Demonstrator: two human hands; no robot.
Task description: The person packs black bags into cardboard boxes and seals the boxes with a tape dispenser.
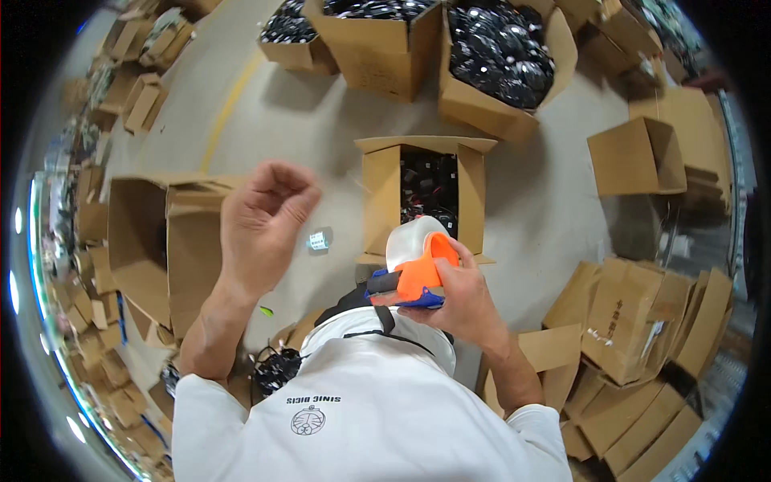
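My right hand grips an orange and blue packing tape dispenser close in front of my body. A wide pale roll of tape sits on it, toward the far side. Raised to the left, my left hand has its fingers curled in and the thumb against them; whatever they may hold is hidden. Beyond the dispenser stands a cardboard box with its flaps spread apart. Dark items with bits of red fill its opening. The dispenser overlaps the box's near edge in view.
Large cartons of shiny black goods stand at the far side. An upright box is at my left, near a small light-blue label on the floor. Stacked cartons and flattened cardboard crowd the right. Black cables lie by my left side.
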